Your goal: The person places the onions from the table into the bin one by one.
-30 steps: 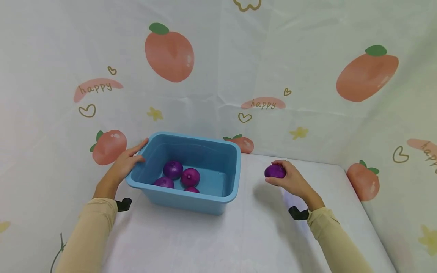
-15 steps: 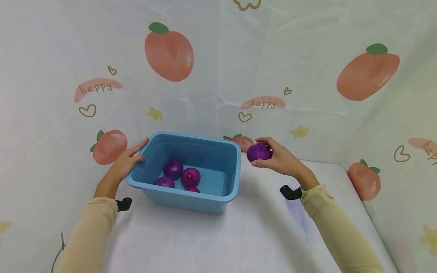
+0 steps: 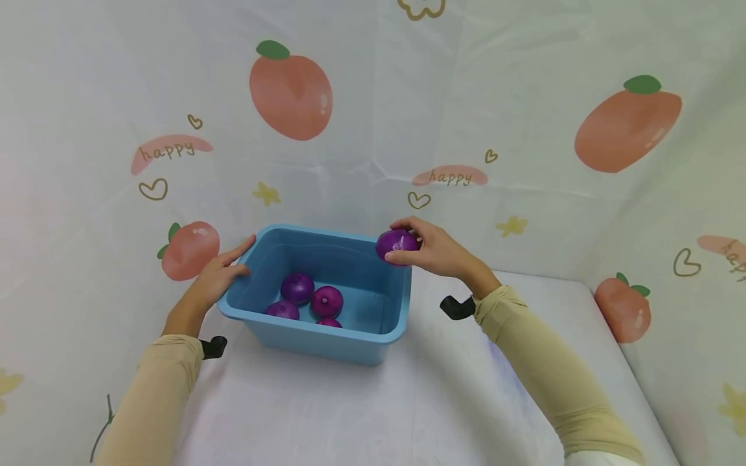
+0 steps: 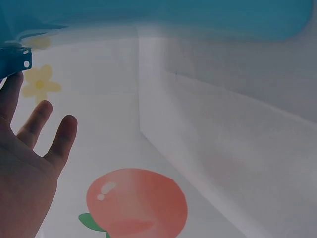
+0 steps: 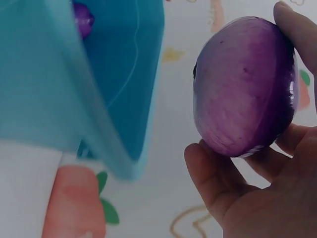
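My right hand [image 3: 441,251] holds a round purple onion [image 3: 396,244] between thumb and fingers, over the right back corner of a blue plastic tub [image 3: 323,347]. In the right wrist view, glossy skin shows on the held onion [image 5: 242,89], with fingertips [image 5: 200,161] against its underside. At the tub's left end my left hand [image 3: 211,281] grips the rim, thumb over the edge and fingers outside. Inside the tub lie several more onions: a dark purple onion [image 3: 297,288], a magenta onion [image 3: 327,302] and others partly hidden by the front wall.
The tub stands on a white-covered table [image 3: 350,414]. Behind it rises a white curtain [image 3: 373,97] printed with fruit, hearts and the word happy, which continues along the right side.
My right hand has carried the onion left and upward, from above the table right of the tub to over its right back corner. My left hand and the tub stay nearly in place.
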Motion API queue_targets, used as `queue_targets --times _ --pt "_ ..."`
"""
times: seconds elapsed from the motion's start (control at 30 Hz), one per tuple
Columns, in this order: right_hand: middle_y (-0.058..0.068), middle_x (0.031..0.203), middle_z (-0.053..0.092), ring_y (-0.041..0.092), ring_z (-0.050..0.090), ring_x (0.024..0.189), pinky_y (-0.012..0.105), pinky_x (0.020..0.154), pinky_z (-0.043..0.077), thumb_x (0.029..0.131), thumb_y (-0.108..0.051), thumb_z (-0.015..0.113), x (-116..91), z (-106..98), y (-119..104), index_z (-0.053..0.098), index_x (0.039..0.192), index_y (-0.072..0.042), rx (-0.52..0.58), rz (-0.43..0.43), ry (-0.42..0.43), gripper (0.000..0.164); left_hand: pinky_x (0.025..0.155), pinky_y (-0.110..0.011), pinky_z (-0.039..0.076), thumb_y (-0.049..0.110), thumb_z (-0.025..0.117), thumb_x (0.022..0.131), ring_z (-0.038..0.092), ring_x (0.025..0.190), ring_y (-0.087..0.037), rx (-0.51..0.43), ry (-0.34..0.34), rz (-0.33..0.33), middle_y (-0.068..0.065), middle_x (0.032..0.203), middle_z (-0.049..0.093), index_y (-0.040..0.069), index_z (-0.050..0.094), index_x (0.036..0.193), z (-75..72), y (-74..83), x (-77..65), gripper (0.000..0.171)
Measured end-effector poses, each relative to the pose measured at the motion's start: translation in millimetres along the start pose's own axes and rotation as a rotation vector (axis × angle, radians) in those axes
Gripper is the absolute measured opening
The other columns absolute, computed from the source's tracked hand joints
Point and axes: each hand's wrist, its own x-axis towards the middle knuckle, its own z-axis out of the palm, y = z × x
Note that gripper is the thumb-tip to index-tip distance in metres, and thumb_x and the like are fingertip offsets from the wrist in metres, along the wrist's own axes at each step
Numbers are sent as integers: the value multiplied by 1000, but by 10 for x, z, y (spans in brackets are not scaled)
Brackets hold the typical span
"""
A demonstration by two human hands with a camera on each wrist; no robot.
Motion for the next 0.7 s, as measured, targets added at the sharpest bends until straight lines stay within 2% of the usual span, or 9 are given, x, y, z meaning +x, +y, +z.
queue_targets --times 0.2,0.43,0.6,0.7 --pt "5 135 61 25 62 122 41 93 61 83 -47 78 235 169 -140 50 146 -20 -18 -60 -50 74 106 -76 39 28 49 99 28 146 -63 4 6 0 -18 169 21 43 16 160 -1 17 -11 71" --pt "6 142 52 23 50 131 37 95 60 81 -44 81 454 397 -158 52 146 -16 -58 -98 -121 77 107 -76 38 26 50 99 28 147 -61 -19 7 4 -16 169 21 43 18 160 17 9 -2 71" --pt "5 145 49 22 51 130 34 97 58 81 -41 82 528 522 -124 52 146 -15 -59 -92 -212 76 106 -75 39 27 50 99 30 146 -62 -12 8 3 -17 169 22 42 18 160 14 2 -4 71" --pt "4 144 49 20 52 127 33 96 58 81 -42 82 577 577 -112 53 145 -16 -55 -75 -236 75 106 -75 40 27 50 99 30 145 -62 -15 8 -3 -17 169 21 43 17 160 4 5 -7 71"
